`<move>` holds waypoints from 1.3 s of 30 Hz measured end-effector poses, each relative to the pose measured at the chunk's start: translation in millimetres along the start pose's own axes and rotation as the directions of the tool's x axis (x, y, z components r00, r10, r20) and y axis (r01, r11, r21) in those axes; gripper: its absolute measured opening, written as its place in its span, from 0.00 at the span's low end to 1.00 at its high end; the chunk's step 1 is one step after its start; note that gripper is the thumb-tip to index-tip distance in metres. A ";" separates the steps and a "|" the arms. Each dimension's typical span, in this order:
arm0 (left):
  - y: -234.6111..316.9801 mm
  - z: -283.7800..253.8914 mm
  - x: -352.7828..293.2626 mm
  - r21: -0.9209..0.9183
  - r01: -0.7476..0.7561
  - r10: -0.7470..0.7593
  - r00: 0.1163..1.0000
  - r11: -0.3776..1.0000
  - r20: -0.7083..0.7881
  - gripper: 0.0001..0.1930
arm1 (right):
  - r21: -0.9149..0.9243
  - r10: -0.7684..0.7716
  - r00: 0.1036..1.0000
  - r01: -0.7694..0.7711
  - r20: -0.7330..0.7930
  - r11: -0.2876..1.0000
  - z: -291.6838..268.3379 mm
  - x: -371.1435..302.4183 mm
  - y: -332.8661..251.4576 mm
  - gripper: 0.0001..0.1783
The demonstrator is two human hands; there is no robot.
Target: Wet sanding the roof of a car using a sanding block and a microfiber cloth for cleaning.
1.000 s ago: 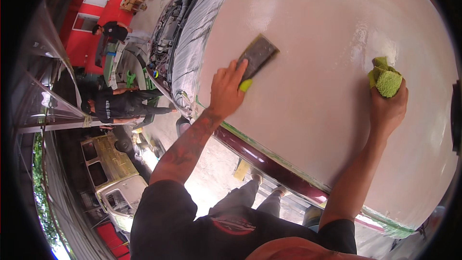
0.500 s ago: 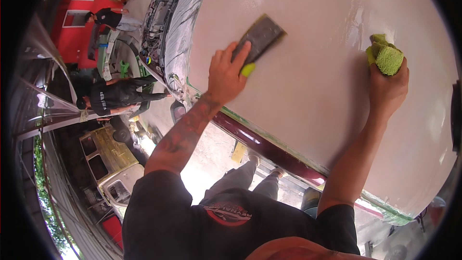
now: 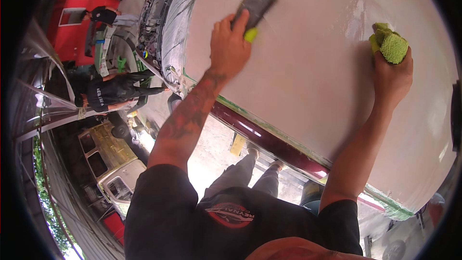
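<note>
My left hand grips a dark grey sanding block with a bright yellow-green end. The block lies against the broad, pale pinkish car roof panel, toward its far left part. Bunched in my right hand is a yellow-green cloth, over the right part of the panel near a wet, shiny streak. The fingers of that hand are wrapped round the cloth and partly hidden by it. Whether the cloth touches the panel, I cannot tell.
Green masking edges a dark red trim strip along the panel's near side. Plastic sheeting covers the left end, beside an exposed engine bay. Two people in dark shirts stand at the left, near a yellowish vehicle body. A bucket stands below.
My left hand has pushed the sanding block farther away across the panel and slightly left. My right hand and the cloth have shifted a little up and to the right.
</note>
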State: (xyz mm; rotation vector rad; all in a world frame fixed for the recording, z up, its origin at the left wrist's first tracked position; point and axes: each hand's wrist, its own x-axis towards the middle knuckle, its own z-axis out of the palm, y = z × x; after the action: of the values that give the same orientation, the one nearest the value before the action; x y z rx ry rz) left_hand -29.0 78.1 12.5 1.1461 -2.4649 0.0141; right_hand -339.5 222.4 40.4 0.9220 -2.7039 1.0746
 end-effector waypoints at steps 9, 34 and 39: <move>61.0 0.7 -40.3 0.011 0.106 -0.107 0.993 0.994 0.043 0.29 | -0.036 0.024 0.999 -0.025 -0.021 0.999 4.7 0.6 0.2 0.32; 10.3 15.1 -7.0 -0.001 0.164 -0.164 0.985 0.986 -0.053 0.28 | -0.058 -0.029 0.997 0.025 -0.069 0.998 2.2 -1.3 -4.6 0.29; 30.9 -4.0 -30.2 -0.096 -0.050 0.055 0.997 0.994 0.052 0.29 | -0.032 0.020 0.999 -0.021 -0.040 0.999 -5.7 -1.7 -5.9 0.30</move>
State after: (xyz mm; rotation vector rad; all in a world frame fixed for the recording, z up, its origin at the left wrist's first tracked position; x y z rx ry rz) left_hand -32.9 121.2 9.9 1.0544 -2.5141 -0.1188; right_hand -335.5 223.6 47.7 0.8607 -2.6961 1.0376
